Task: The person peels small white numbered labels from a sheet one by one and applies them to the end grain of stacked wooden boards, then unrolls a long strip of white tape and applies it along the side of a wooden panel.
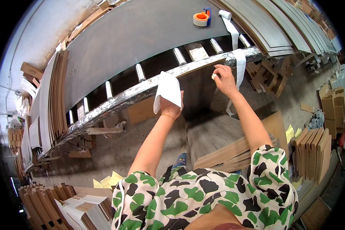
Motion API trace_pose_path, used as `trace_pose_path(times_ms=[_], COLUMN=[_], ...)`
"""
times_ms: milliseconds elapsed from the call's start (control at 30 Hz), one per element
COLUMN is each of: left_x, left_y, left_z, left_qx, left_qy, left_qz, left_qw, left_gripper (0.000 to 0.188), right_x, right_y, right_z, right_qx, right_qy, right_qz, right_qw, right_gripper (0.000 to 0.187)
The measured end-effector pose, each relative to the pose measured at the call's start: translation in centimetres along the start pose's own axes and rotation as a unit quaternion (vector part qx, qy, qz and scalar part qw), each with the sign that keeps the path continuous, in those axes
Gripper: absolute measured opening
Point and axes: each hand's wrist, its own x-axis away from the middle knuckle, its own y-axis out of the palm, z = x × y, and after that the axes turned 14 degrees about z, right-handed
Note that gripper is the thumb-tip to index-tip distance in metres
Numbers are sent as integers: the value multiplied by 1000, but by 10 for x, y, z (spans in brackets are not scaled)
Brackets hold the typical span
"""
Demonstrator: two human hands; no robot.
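Note:
My left hand (171,107) is closed around a folded white sheet (168,90), either paper or cloth; its far fingers are hidden behind it. Farther right, my right hand (225,81) has its fingers curled, with a small white piece (214,76) at the fingertips, perhaps a label. Between my hands a dark panel (197,86) stands up against the metal rail (203,61). Just right of my right hand, a white strip of labels (240,67) hangs over the rail. It runs from a white roll (225,15) at the far right.
A large dark sheet (142,34) lies on the roller conveyor, with a tape roll (200,18) on it. Pale boards (257,23) stack at the far right; others (51,99) stand at the left. Stacked panels (226,153) lie close below me. Cardboard pieces (312,153) stand at right.

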Motion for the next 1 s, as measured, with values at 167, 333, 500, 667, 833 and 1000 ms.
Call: trace_pose_path(times_ms=[167, 333, 500, 667, 833, 1000], left_x=[-7, -14, -22, -32, -39, -47], left_y=[0, 1, 2, 2, 1, 0], left_z=[0, -5, -1, -2, -2, -2], left_qx=[13, 20, 6, -11, -5, 1], left_qy=[-33, -27, -30, -30, -28, -32], left_qz=[-6, 4, 2, -13, 5, 32], left_qw=[999, 999, 1000, 999, 1000, 999], left_gripper=[41, 42, 42, 42, 39, 37], right_x=[-14, -17, -14, -12, -12, -11], right_y=[13, 15, 14, 15, 16, 17], right_z=[7, -3, -6, -2, -9, -1], right_qx=[75, 99, 126, 127, 109, 103], right_qy=[-129, -159, -182, -203, -200, -221], right_qz=[-45, -68, -53, -53, -50, -48], right_qw=[988, 980, 974, 969, 972, 969], right_gripper=[16, 21, 21, 21, 22, 22])
